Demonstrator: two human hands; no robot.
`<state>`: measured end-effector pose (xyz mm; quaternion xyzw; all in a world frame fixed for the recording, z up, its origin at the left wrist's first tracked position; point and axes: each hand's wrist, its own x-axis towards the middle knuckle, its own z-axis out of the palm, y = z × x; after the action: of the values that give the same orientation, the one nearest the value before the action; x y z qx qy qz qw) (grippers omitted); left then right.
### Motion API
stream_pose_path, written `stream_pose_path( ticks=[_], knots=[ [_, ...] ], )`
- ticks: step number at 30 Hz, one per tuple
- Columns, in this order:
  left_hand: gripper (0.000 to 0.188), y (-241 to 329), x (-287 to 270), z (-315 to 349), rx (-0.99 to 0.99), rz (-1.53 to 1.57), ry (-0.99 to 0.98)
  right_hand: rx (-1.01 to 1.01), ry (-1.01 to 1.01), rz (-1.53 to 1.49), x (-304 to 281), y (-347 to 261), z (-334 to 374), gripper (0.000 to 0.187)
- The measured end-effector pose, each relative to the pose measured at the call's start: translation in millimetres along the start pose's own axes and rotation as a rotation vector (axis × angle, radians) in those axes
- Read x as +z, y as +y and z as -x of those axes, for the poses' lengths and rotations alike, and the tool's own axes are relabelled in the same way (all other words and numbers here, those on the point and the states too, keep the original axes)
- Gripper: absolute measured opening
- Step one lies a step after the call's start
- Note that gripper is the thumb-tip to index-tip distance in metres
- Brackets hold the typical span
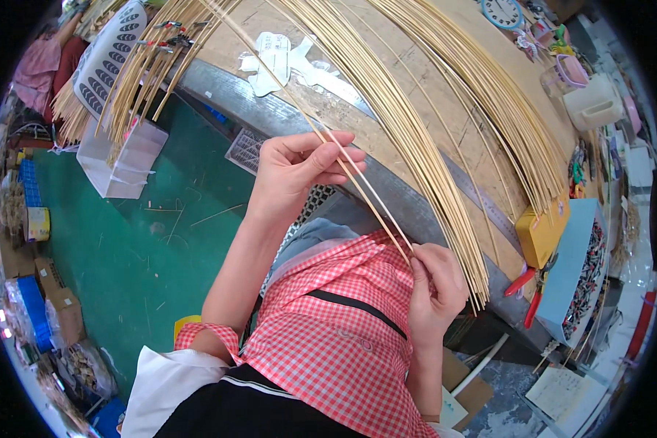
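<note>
Two thin sticks point(358, 186) pinched in my left hand point(299, 171) and right hand point(434, 281); big bundle point(416, 109) upper centre untouched.

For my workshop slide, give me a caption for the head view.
Left hand and right hand hold thin bamboo strips beside a workbench fanned with more.

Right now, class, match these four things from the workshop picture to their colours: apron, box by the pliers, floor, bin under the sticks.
Things:
1. apron
2. box
3. floor
4. bin

Colours:
A. green
B. clear
C. red and white check
D. yellow

Pairs: 1-C, 2-D, 3-A, 4-B
</note>
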<state>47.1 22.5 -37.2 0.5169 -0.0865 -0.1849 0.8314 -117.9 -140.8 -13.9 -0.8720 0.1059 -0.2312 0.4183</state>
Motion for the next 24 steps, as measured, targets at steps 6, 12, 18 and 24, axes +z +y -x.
stream_pose_path(
  ticks=[6, 12, 18, 24],
  knots=[
    [0.027, -2, -2, 0, 0.007, 0.006, -0.012, -0.006, 0.015, 0.01, 0, 0, 3, 0.018],
    [0.028, -2, -3, 0, 0.016, 0.012, -0.027, -0.03, -0.061, 0.028, -3, -3, 3, 0.023],
    [0.027, 0, -4, 1, -0.02, 0.059, -0.05, -0.032, -0.154, 0.036, -5, 1, 3, 0.027],
    [0.026, -7, -11, 1, 0.013, 0.079, -0.086, -0.043, -0.228, -0.003, -9, 6, 1, 0.026]
  ],
)
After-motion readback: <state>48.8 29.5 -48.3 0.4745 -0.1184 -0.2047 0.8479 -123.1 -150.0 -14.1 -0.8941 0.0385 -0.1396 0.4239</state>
